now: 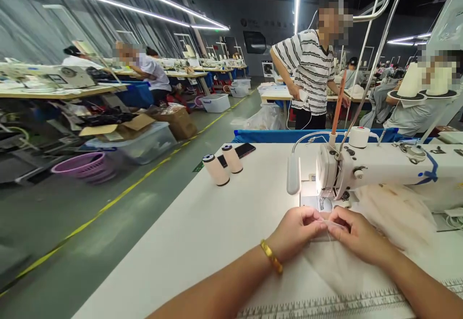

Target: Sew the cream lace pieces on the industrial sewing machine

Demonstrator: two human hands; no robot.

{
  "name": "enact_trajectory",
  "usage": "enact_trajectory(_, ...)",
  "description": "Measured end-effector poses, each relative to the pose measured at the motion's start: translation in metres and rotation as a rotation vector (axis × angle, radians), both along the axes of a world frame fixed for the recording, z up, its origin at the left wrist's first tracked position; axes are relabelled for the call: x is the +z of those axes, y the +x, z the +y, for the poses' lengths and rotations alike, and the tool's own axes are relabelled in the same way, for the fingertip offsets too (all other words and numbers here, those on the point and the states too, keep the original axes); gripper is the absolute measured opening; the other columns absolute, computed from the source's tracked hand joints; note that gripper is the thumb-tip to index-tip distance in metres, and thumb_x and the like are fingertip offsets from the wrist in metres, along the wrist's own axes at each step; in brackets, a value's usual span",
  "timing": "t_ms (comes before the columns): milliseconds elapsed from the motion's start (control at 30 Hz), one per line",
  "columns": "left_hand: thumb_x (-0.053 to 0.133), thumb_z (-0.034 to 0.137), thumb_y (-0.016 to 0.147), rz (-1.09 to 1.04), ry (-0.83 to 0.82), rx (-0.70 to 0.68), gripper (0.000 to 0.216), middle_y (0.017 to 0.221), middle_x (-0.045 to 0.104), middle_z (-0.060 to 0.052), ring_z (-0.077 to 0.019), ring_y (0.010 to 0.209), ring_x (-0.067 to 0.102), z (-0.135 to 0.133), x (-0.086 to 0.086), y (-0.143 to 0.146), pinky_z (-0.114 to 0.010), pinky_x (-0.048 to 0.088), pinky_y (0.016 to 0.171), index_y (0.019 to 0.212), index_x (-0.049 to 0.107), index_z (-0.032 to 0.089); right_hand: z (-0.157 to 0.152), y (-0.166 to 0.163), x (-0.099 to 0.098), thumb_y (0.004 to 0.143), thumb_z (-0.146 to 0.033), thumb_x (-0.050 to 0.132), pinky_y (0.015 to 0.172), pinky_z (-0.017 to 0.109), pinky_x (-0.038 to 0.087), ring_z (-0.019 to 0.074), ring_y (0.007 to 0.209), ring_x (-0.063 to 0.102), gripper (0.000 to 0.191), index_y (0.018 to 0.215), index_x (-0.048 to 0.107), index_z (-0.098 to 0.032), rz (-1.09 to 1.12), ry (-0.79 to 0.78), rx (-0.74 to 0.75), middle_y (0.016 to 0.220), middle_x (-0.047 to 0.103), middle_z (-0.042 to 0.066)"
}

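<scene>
A sheer pale fabric (336, 263) hangs from my two hands toward the table's front edge. My left hand (298, 227), below a gold bracelet on the wrist, pinches the fabric's edge between thumb and fingers. Close beside it, my right hand (356, 232) pinches the same edge. Both hands are just in front of the needle area of a white sewing machine (331, 169), whose lamp (293, 174) stands to the left. More of the sheer fabric lies bunched under the machine arm, to the right of my hands. A thin thread dangles between the fingertips.
Two cones of pale thread (216, 170) and a dark phone (246, 150) lie at the table's back left. A ruler strip (325, 304) runs along the front edge. Behind the table stands a person in a striped shirt (307, 73). Left are a floor aisle and plastic bins.
</scene>
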State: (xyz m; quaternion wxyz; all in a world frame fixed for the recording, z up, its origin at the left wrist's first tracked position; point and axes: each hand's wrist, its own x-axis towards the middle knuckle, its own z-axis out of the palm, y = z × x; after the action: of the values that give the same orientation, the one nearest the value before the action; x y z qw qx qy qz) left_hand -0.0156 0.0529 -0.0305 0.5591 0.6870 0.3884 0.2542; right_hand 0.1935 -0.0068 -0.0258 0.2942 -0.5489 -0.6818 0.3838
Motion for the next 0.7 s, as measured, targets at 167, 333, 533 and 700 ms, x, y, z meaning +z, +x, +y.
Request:
enact_trajectory(167, 0.07, 0.05, 0.082, 0.002, 0.032, 0.006, 0.032, 0.069, 0.062, 0.001, -0.0154, 0.066, 0.051, -0.003, 0.002, 0.001, -0.025, 0.04, 0.058, 0.08, 0.072, 0.017, -0.004, -0.004, 0.004, 0.098, -0.052, 0.061, 0.073, 0.031, 0.044, 0.0206, 0.085, 0.057, 0.03, 0.106, 0.067, -0.024, 0.068, 0.016, -0.037, 0.097, 0.068, 0.002)
enact_trajectory(333, 0.065, 0.047, 0.084, 0.025, 0.075, -0.047, 0.032, 0.069, 0.059, 0.0, -0.0158, 0.07, 0.05, -0.003, 0.003, 0.001, -0.026, 0.039, 0.063, 0.075, 0.07, 0.017, -0.001, -0.001, -0.003, 0.099, -0.042, 0.058, 0.074, 0.032, 0.045, 0.0211, 0.085, 0.062, 0.021, 0.109, 0.066, -0.025, 0.034, 0.008, -0.044, 0.095, 0.071, 0.002)
enact_trajectory(533, 0.063, 0.04, 0.08, 0.029, -0.064, -0.137, 0.027, 0.06, 0.046, 0.004, -0.0134, 0.063, 0.041, -0.004, 0.004, 0.0, -0.027, 0.03, 0.058, 0.065, 0.057, 0.019, 0.001, 0.016, -0.003, 0.105, -0.046, 0.047, 0.079, 0.035, 0.05, 0.0196, 0.081, 0.064, 0.031, 0.112, 0.064, -0.022, 0.223, -0.134, 0.011, 0.098, 0.067, 0.003)
enact_trajectory(700, 0.061, 0.041, 0.083, 0.038, 0.048, -0.087, 0.026, 0.076, 0.06, 0.0, -0.0177, 0.078, 0.054, -0.006, 0.003, 0.001, -0.028, 0.041, 0.071, 0.073, 0.065, 0.018, -0.004, 0.005, 0.001, 0.097, -0.062, 0.066, 0.083, 0.035, 0.053, 0.0234, 0.095, 0.066, 0.043, 0.115, 0.066, -0.023, 0.233, -0.095, 0.037, 0.11, 0.07, 0.005)
